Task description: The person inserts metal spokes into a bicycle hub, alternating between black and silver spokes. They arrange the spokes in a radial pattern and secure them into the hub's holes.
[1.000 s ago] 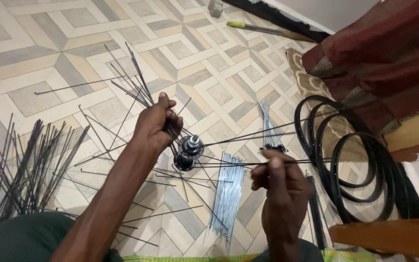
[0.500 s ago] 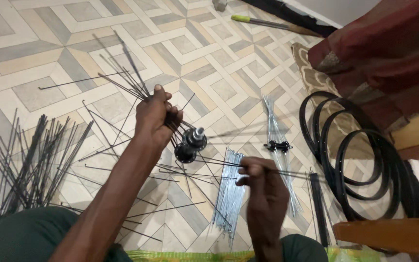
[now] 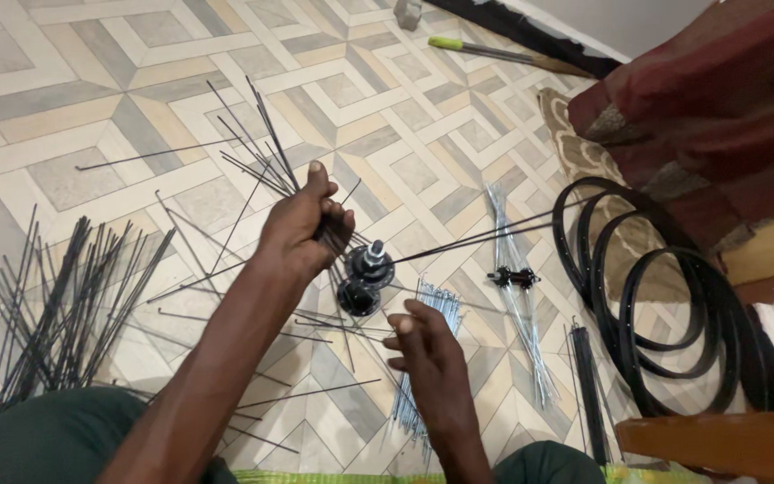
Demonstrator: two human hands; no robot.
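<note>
While gripping a fan of black spokes [image 3: 257, 143] in the closed left hand [image 3: 302, 229], holds a black wheel hub [image 3: 365, 276] above the patterned tile floor [image 3: 64, 54]; right hand [image 3: 423, 345] just below it, fingers loosely curled, grasp unclear; loose spoke pile [image 3: 55, 305] left, black rims [image 3: 665, 296] right

Bare arms, dark green clothing

Both forearms are bare down to the left hand [image 3: 302, 229] and right hand [image 3: 427, 358], with no sleeves, watch or rings showing. Dark green fabric covers the lap along the lower edge.
</note>
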